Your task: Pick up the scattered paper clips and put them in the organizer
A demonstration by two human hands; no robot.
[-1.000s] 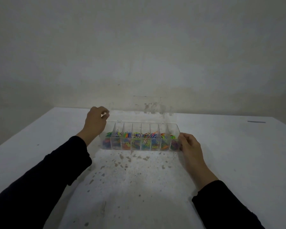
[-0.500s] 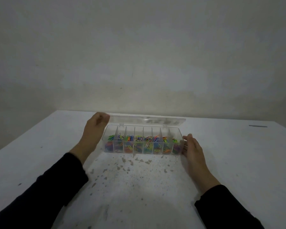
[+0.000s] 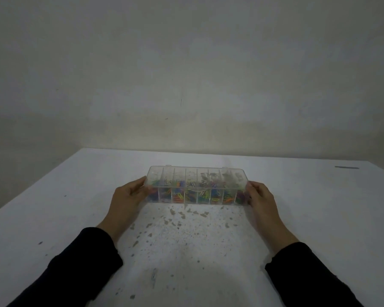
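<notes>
A clear plastic organizer (image 3: 196, 178) with several compartments lies across the middle of the white table, its transparent lid down flat on top. Colourful paper clips (image 3: 200, 196) fill the compartments and show through the front wall. My left hand (image 3: 129, 196) grips the organizer's left end, thumb on the lid's corner. My right hand (image 3: 261, 197) holds the right end the same way. One pale paper clip (image 3: 153, 274) lies loose on the table near the front, between my sleeves.
The white table (image 3: 319, 218) is speckled with dark chipped spots in front of the organizer. A thin dark strip (image 3: 346, 167) lies at the far right near the back edge. A plain wall stands close behind the table.
The lid, upright a second ago, has come down flat onto the organizer. My left hand moved from the lid's back corner to the left end; my right hand stayed at the right end.
</notes>
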